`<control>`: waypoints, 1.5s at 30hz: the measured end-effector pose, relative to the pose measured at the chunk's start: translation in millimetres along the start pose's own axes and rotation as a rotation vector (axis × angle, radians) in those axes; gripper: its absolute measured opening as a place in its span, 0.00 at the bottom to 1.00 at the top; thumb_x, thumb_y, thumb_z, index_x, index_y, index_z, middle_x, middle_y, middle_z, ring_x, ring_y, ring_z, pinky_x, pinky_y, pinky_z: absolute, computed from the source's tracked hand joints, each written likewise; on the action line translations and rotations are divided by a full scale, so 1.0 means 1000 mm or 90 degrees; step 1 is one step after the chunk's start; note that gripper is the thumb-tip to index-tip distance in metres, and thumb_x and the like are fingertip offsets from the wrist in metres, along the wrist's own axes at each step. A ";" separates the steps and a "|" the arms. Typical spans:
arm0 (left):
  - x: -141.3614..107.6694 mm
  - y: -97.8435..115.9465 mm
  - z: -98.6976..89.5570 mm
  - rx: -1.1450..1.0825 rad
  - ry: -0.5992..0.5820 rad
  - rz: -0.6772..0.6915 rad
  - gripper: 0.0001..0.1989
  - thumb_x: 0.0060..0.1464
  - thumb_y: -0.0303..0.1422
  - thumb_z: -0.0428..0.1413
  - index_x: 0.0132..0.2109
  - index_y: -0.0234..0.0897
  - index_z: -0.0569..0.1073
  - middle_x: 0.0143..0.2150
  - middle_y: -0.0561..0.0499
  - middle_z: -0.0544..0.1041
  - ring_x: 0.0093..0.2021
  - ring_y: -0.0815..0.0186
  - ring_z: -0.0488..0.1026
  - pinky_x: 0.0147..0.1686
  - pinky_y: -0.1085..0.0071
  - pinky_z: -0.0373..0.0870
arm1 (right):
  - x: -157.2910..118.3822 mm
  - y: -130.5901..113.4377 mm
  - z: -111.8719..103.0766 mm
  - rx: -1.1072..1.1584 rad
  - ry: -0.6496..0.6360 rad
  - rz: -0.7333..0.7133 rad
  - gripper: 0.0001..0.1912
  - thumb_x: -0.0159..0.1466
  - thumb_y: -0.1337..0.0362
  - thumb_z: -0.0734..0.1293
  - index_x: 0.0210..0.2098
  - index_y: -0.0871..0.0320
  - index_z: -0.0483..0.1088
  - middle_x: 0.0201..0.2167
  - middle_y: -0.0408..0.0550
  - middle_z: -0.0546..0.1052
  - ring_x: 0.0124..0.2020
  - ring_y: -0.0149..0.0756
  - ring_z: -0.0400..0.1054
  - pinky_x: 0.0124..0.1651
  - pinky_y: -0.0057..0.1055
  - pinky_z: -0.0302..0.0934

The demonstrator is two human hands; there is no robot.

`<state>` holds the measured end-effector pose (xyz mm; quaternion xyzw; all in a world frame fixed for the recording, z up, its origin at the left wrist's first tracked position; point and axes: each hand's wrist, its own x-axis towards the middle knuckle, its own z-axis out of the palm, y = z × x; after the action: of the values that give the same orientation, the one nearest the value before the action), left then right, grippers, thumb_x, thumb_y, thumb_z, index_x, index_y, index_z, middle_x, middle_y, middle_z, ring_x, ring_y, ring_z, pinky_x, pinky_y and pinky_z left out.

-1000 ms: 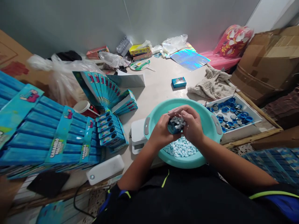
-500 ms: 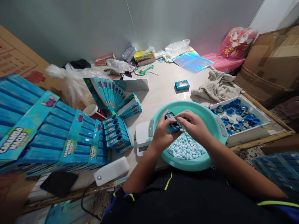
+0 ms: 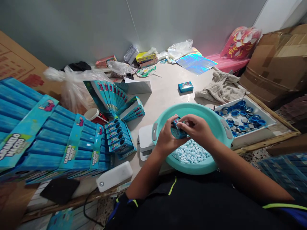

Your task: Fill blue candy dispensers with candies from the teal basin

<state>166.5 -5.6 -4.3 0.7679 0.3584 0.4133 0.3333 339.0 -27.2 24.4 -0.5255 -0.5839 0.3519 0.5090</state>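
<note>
My left hand (image 3: 166, 137) is wrapped round a small blue candy box (image 3: 177, 131), held tilted above a turquoise basin (image 3: 165, 112). My right hand (image 3: 195, 127) meets the box from the right, its thumb and fingertips pinched at the upper end; whether a candy is between them is hidden. Pale blue and white candies (image 3: 190, 151) lie heaped in the near part of the basin, beneath both hands. Under the basin's left side a white scale (image 3: 145, 137) shows in part.
Packed blue boxes (image 3: 45, 137) stand at left beside an open display carton (image 3: 121, 137). A closed blue box (image 3: 185, 87) and a grey cloth (image 3: 222, 88) lie beyond the basin. At right, a white tray (image 3: 254, 132) holds blue caps and metal discs. A white power bank (image 3: 114, 176) lies near the front edge.
My right fingertips have moved left onto the upper end of the box, covering its opening. The candies that showed at the opening are now hidden.
</note>
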 end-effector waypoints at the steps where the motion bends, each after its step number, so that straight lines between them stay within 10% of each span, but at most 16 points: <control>1: 0.000 0.000 0.000 0.003 0.007 -0.003 0.45 0.48 0.44 0.75 0.68 0.45 0.64 0.68 0.37 0.72 0.65 0.47 0.74 0.60 0.49 0.77 | 0.000 0.001 0.000 0.042 -0.004 0.019 0.16 0.69 0.50 0.69 0.42 0.57 0.78 0.28 0.42 0.71 0.29 0.31 0.63 0.33 0.31 0.57; 5: -0.001 0.003 0.001 0.010 0.066 0.019 0.46 0.47 0.45 0.76 0.68 0.44 0.65 0.67 0.38 0.72 0.65 0.47 0.74 0.62 0.51 0.76 | 0.003 0.006 0.001 0.162 0.018 0.061 0.19 0.73 0.50 0.62 0.52 0.56 0.75 0.31 0.43 0.72 0.32 0.33 0.66 0.36 0.31 0.61; 9: 0.003 0.007 -0.012 -0.005 0.252 0.021 0.43 0.47 0.47 0.75 0.65 0.44 0.67 0.67 0.40 0.72 0.65 0.49 0.73 0.62 0.52 0.76 | 0.003 0.005 -0.010 -0.012 -0.002 0.031 0.16 0.73 0.58 0.61 0.51 0.54 0.78 0.36 0.48 0.75 0.35 0.36 0.68 0.40 0.35 0.63; 17: -0.014 -0.020 -0.095 0.312 0.382 -0.043 0.34 0.46 0.44 0.75 0.58 0.40 0.74 0.63 0.40 0.70 0.65 0.49 0.70 0.66 0.52 0.70 | -0.027 -0.001 -0.033 -0.444 -0.460 0.101 0.28 0.73 0.52 0.65 0.70 0.50 0.67 0.63 0.58 0.72 0.52 0.49 0.74 0.52 0.42 0.67; 23: -0.044 -0.060 -0.098 0.362 0.371 -0.165 0.39 0.44 0.54 0.75 0.55 0.38 0.71 0.56 0.39 0.68 0.59 0.47 0.70 0.63 0.48 0.70 | -0.037 0.013 -0.016 -0.546 -0.675 0.141 0.36 0.63 0.58 0.75 0.70 0.47 0.69 0.61 0.59 0.73 0.59 0.60 0.71 0.53 0.42 0.67; 32: -0.057 -0.056 -0.131 0.149 0.202 -0.190 0.58 0.40 0.74 0.61 0.68 0.41 0.66 0.72 0.31 0.59 0.70 0.39 0.66 0.64 0.44 0.71 | -0.032 0.016 -0.010 -0.575 -0.707 0.162 0.34 0.59 0.66 0.75 0.65 0.55 0.72 0.56 0.57 0.79 0.54 0.56 0.76 0.47 0.38 0.65; 39: -0.067 -0.011 -0.168 0.207 0.375 0.009 0.18 0.67 0.51 0.59 0.50 0.42 0.80 0.54 0.48 0.78 0.54 0.54 0.80 0.53 0.53 0.81 | -0.025 0.008 -0.010 -0.596 -0.707 0.254 0.19 0.65 0.65 0.73 0.55 0.56 0.77 0.47 0.51 0.82 0.44 0.42 0.75 0.37 0.30 0.55; 45: -0.067 -0.002 -0.174 0.244 0.387 -0.046 0.15 0.70 0.45 0.57 0.56 0.44 0.79 0.54 0.49 0.79 0.47 0.57 0.82 0.46 0.54 0.83 | -0.026 0.009 -0.006 -0.621 -0.701 0.281 0.16 0.65 0.66 0.71 0.52 0.57 0.78 0.45 0.50 0.81 0.41 0.40 0.72 0.35 0.31 0.51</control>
<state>-13.4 -22.3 43.3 0.6453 0.5389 0.5362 0.0757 345.2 -51.7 11.4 -0.5439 -0.7237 0.3589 -0.2273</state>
